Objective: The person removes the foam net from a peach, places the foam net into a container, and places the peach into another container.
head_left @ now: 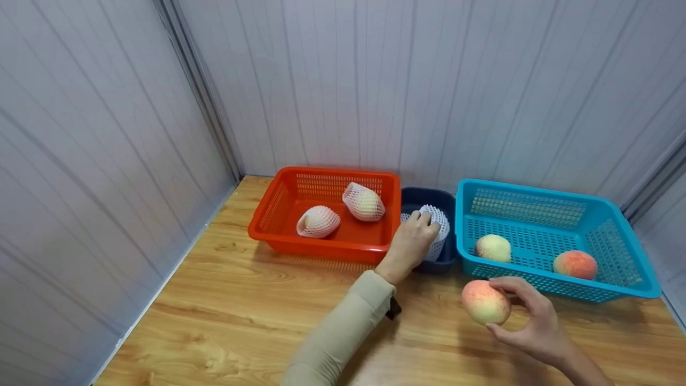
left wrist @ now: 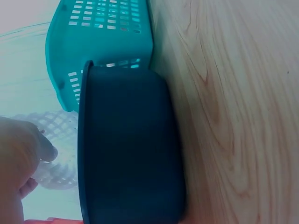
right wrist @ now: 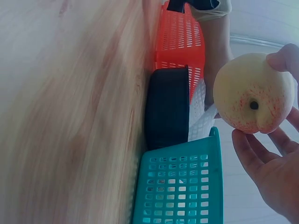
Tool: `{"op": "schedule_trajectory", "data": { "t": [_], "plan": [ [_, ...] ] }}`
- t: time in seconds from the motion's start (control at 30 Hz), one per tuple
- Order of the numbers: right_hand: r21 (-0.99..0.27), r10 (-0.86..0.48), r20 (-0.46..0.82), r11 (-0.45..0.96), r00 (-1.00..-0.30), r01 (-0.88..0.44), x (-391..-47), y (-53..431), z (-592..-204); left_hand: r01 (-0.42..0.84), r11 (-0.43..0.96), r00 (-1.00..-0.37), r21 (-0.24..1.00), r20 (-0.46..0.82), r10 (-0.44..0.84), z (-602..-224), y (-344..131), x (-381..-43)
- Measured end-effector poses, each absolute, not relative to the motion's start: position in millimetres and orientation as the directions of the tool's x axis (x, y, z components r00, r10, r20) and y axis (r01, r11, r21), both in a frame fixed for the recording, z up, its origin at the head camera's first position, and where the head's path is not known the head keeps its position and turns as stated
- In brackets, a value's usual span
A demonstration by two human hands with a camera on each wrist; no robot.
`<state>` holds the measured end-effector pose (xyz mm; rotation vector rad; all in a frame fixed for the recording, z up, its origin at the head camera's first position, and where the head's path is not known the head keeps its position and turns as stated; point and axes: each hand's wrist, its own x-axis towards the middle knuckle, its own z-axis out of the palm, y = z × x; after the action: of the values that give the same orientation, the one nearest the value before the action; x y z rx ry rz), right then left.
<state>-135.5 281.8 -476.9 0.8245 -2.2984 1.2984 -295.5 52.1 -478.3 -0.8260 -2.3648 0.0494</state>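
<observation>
My left hand [head_left: 411, 242] reaches over a dark blue bin [left wrist: 131, 144] and pinches a white foam net sleeve [head_left: 440, 220]. More white netting is partly hidden beneath that hand. In the left wrist view, the sleeve [left wrist: 60, 133] shows above the bin's rim, by the thumb and fingers. My right hand [head_left: 536, 324] holds a red-and-yellow peach [head_left: 485, 303] between thumb and fingers, in front of the blue basket [head_left: 541, 284]. The right wrist view shows the peach [right wrist: 252, 93] with its stem hollow turned to the camera.
On the left, a red basket [head_left: 321, 247] holds two peaches in foam nets, a front one [head_left: 320, 221] and a back one [head_left: 365, 203]. In the blue basket lie a pale bare peach [head_left: 493, 248] and a redder peach [head_left: 575, 265]. Panelled walls [head_left: 343, 80] bound the wooden table [head_left: 214, 321].
</observation>
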Motion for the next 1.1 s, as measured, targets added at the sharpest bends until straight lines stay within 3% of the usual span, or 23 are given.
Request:
{"op": "schedule_trajectory", "data": {
  "t": [0.3, 0.53, 0.77, 1.1],
  "plan": [
    [-0.674, -0.289, 0.531, 0.425, -0.797, -0.604, -132.9, 281.7, -477.8, 0.537, 0.83, -0.708, -0.152, 0.454, 0.541, -492.4, 64.8, -295.8],
    [-0.641, -0.28, 0.598, 0.395, -0.751, -0.657, -134.6, 281.7, -481.2, 0.581, 0.814, -0.755, -0.012, 0.364, 0.545, -497.9, 63.6, -295.8],
    [-0.651, -0.274, 0.568, 0.428, -0.776, -0.627, -134.3, 284.2, -480.5, 0.57, 0.808, -0.82, 0.147, 0.168, 0.548, -501.1, 64.9, -295.6],
    [-0.637, -0.279, 0.578, 0.433, -0.767, -0.638, -134.3, 291.4, -480.1, 0.552, 0.831, -0.832, 0.076, 0.121, 0.542, -512.2, 64.1, -292.2]
  ]
}}
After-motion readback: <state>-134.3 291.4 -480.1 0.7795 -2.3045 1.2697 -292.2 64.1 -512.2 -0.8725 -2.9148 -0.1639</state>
